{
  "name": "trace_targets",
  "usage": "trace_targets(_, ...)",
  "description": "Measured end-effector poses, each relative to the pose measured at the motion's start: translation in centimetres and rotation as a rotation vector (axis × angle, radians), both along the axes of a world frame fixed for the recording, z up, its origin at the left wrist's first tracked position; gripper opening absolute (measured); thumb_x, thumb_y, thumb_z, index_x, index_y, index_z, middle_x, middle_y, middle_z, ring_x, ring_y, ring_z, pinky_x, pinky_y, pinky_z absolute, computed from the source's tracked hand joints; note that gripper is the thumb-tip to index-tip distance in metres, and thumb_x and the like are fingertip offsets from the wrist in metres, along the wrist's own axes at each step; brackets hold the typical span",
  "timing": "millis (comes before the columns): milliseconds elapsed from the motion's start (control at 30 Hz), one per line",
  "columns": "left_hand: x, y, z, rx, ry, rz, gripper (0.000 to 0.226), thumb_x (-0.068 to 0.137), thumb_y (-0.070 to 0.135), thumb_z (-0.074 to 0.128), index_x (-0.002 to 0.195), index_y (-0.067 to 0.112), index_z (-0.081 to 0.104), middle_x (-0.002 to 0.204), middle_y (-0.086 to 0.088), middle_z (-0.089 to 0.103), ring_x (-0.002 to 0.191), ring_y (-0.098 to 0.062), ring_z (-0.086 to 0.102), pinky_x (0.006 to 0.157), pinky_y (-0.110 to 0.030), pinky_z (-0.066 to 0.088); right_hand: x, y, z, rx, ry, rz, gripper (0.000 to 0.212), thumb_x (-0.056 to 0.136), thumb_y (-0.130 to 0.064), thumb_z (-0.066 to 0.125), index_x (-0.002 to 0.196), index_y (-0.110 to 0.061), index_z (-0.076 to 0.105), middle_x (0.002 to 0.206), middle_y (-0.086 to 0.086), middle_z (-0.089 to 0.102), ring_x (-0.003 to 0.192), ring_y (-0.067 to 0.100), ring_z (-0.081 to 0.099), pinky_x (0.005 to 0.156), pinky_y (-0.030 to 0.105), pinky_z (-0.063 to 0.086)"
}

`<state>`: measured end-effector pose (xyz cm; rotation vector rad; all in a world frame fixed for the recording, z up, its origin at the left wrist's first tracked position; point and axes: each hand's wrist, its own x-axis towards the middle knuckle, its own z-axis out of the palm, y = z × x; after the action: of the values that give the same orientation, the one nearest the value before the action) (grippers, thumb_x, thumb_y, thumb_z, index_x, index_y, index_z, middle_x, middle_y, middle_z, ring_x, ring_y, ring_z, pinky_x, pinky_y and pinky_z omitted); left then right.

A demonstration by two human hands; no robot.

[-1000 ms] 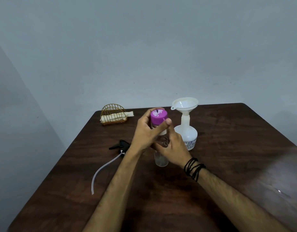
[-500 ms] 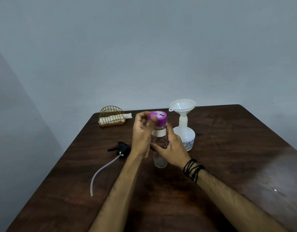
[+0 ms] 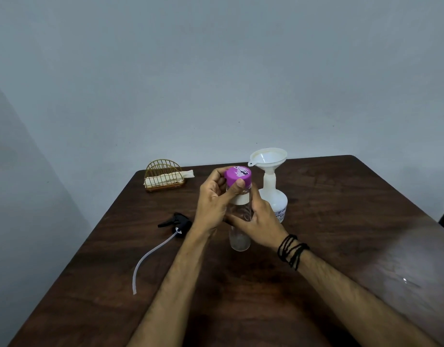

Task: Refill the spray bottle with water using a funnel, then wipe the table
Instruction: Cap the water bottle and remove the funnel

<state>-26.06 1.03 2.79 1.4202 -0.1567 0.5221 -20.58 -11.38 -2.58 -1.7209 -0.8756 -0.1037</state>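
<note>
A clear water bottle (image 3: 238, 240) stands upright at the middle of the dark wooden table (image 3: 341, 221). My left hand (image 3: 213, 204) grips its purple cap (image 3: 237, 175) with thumb and fingers. My right hand (image 3: 258, 221) holds the bottle's body. Just behind it stands the white spray bottle (image 3: 276, 199) with a white funnel (image 3: 268, 157) set in its neck. The black spray head (image 3: 177, 222) with its long white tube (image 3: 150, 256) lies on the table to the left.
A gold wire holder (image 3: 163, 177) with a folded cloth (image 3: 165, 180) in it sits at the table's back left corner. A wet patch (image 3: 406, 280) glints near the right edge. Grey walls stand close behind and to the left.
My left hand has turned on the purple cap, the thumb now at the cap's front. The bottle stays in place in my right hand.
</note>
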Motion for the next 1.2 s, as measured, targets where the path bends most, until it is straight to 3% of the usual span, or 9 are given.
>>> trace_targets(167, 0.2, -1.3, -0.9, 0.122, -0.018, -0.007, 0.064, 0.071, 0.058, 0.079, 0.120, 0.021, 0.060, 0.111, 0.005, 0.072, 0.106, -0.009, 0.067, 0.088, -0.023, 0.053, -0.1, -3.0, -0.2, -0.011, -0.020, -0.058, 0.074, 0.078, -0.034, 0.082, 0.137, -0.029, 0.038, 0.115, -0.012, 0.069, 0.100, 0.001, 0.070, 0.085, 0.019, 0.057)
trace_targets(300, 1.4, -2.0, -2.1, 0.050, 0.047, 0.076, 0.042, 0.086, 0.046, 0.071, 0.117, 0.019, 0.062, 0.114, -0.010, 0.070, 0.106, -0.023, 0.066, 0.082, -0.025, 0.055, 0.9, -7.5, -0.3, -0.033, -0.045, -0.224, 0.076, 0.071, -0.047, 0.082, 0.133, -0.033, 0.041, 0.114, -0.014, 0.067, 0.098, -0.005, 0.067, 0.082, 0.013, 0.055)
trace_targets(433, 3.8, -2.8, -4.1, 0.054, 0.170, 0.207, 0.013, 0.089, 0.027, 0.074, 0.101, 0.025, 0.070, 0.094, 0.009, 0.073, 0.089, -0.005, 0.066, 0.078, -0.026, 0.051, 2.8, -11.5, -0.2, -0.025, -0.052, -0.364, 0.074, 0.072, -0.036, 0.087, 0.130, -0.035, 0.041, 0.107, -0.021, 0.064, 0.095, -0.015, 0.064, 0.076, 0.002, 0.049)
trace_targets(500, 5.1, -3.8, -5.0, 0.085, 0.225, 0.237, 0.014, 0.088, 0.027, 0.076, 0.100, 0.025, 0.071, 0.095, 0.010, 0.073, 0.087, 0.000, 0.066, 0.082, -0.030, 0.054, 3.7, -12.8, -0.1, -0.021, -0.055, -0.406, 0.070, 0.073, -0.033, 0.087, 0.127, -0.033, 0.042, 0.106, -0.020, 0.065, 0.094, -0.016, 0.063, 0.075, -0.001, 0.046)
trace_targets(600, 6.6, -5.4, -5.5, 0.143, 0.262, 0.280, 0.033, 0.085, 0.034, 0.078, 0.114, 0.021, 0.069, 0.113, 0.008, 0.072, 0.105, -0.006, 0.066, 0.096, -0.034, 0.054, 4.6, -13.6, -0.2, -0.025, -0.038, -0.439, 0.072, 0.074, -0.033, 0.087, 0.131, -0.027, 0.043, 0.110, -0.012, 0.066, 0.095, -0.015, 0.062, 0.077, -0.001, 0.045)
trace_targets(700, 7.7, -6.6, -4.8, 0.164, 0.234, 0.297, 0.044, 0.083, 0.040, 0.078, 0.122, 0.022, 0.067, 0.118, 0.010, 0.070, 0.111, -0.005, 0.063, 0.096, -0.028, 0.050, 4.9, -13.5, -0.4, -0.019, -0.038, -0.445, 0.073, 0.074, -0.036, 0.087, 0.132, -0.028, 0.043, 0.112, -0.012, 0.066, 0.099, -0.016, 0.061, 0.078, -0.001, 0.045)
trace_targets(833, 8.7, -7.8, -3.5, 0.152, 0.193, 0.309, 0.030, 0.086, 0.042, 0.075, 0.106, 0.021, 0.071, 0.097, 0.009, 0.074, 0.095, -0.009, 0.068, 0.089, -0.037, 0.054, 5.1, -13.4, -0.6, -0.004, -0.043, -0.461, 0.072, 0.075, -0.036, 0.086, 0.132, -0.023, 0.044, 0.112, -0.011, 0.065, 0.098, -0.015, 0.061, 0.076, 0.000, 0.046)
trace_targets(967, 9.4, -8.3, -3.1, 0.063, 0.175, 0.330, 0.029, 0.089, 0.036, 0.074, 0.104, 0.012, 0.071, 0.093, -0.001, 0.074, 0.082, -0.011, 0.066, 0.081, -0.035, 0.054, 5.1, -13.4, -0.9, 0.007, -0.041, -0.459, 0.073, 0.076, -0.035, 0.085, 0.134, -0.022, 0.043, 0.113, -0.011, 0.064, 0.098, -0.016, 0.061, 0.077, -0.001, 0.045)
trace_targets(1200, 9.2, -8.7, 0.3, 0.042, 0.056, 0.377, 0.015, 0.093, 0.031, 0.069, 0.098, 0.017, 0.066, 0.086, -0.005, 0.075, 0.082, -0.010, 0.070, 0.077, -0.023, 0.054, 5.3, -13.4, -1.2, 0.001, -0.052, -0.467, 0.077, 0.075, -0.038, 0.084, 0.137, -0.022, 0.041, 0.117, -0.008, 0.064, 0.100, 0.002, 0.064, 0.081, 0.005, 0.046)
